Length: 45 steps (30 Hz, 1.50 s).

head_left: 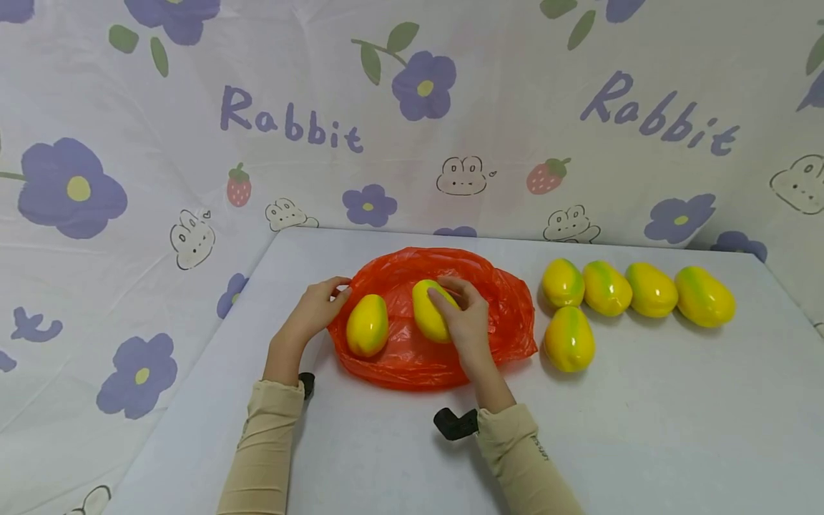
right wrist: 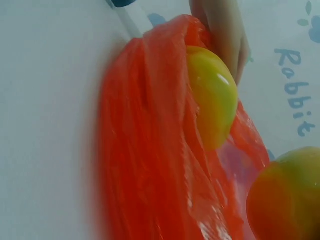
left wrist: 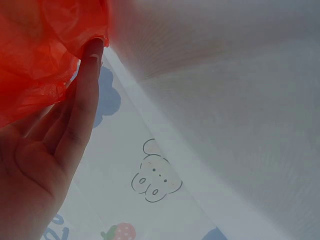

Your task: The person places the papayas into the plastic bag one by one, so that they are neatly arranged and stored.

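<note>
A red plastic bag [head_left: 412, 361] lies with its mouth spread open on the white table. My left hand [head_left: 318, 307] holds the bag's left rim; in the left wrist view, the fingers [left wrist: 82, 100] reach along its outside to the edge. One glossy yellow mango [head_left: 367, 327] with a green stripe sits inside the bag at the left, also seen in the right wrist view as a mango [right wrist: 215, 97] partly behind the rim. My right hand [head_left: 468, 322] grips a second mango [head_left: 430, 315] over the middle of the bag, thumb on top.
To the right of the bag stand several more yellow mangoes: a back row ending in a large mango [head_left: 704, 297], and one mango [head_left: 569, 340] in front. A patterned cloth [head_left: 399, 164] hangs behind the table [head_left: 644, 415]. Black wrist mounts [head_left: 455, 423] sit at both sleeves.
</note>
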### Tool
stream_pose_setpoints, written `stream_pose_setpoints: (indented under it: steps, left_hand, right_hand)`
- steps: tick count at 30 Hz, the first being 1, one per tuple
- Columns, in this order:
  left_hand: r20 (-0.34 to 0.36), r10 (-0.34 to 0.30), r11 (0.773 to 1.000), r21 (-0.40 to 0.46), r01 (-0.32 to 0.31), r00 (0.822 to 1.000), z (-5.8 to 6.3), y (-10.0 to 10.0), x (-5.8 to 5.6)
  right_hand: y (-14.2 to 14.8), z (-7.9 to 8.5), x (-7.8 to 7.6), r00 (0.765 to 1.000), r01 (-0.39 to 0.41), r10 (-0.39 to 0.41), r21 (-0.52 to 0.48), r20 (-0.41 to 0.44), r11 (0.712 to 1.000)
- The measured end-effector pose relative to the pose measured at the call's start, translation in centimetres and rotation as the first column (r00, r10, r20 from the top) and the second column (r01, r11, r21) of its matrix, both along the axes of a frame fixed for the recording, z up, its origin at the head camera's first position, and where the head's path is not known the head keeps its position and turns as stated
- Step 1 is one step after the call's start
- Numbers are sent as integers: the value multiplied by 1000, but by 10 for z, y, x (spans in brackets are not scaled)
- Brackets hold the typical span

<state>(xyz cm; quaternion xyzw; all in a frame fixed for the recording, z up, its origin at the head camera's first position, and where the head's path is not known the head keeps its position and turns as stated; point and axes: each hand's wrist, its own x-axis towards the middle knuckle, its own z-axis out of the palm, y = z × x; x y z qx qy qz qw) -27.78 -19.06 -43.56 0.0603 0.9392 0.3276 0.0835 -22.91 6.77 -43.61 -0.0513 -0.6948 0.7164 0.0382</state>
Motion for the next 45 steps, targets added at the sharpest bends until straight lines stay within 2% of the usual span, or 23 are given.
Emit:
stream_pose_setpoints:
  steps: [14,27,35,45]
  left_hand:
    - [3,1,1000,-6,-1,1000,1,1,0]
    - [-6,-1,1000,-9,1,1000,1,1,0]
    - [-3,-4,1000,-5,4,1000,2,2,1]
    - [0,-2,1000,1,2,1000,2,1,1]
  right_hand:
    - [-34,-9,1,997,69,-69,26,-17,997]
    - [-50,-15,3,998,54,-53,24,-26,998]
    - [-53,-18,4,999,49,-49,37,-3,998]
    - [-57,-27,2,998,64,-62,53,-31,997]
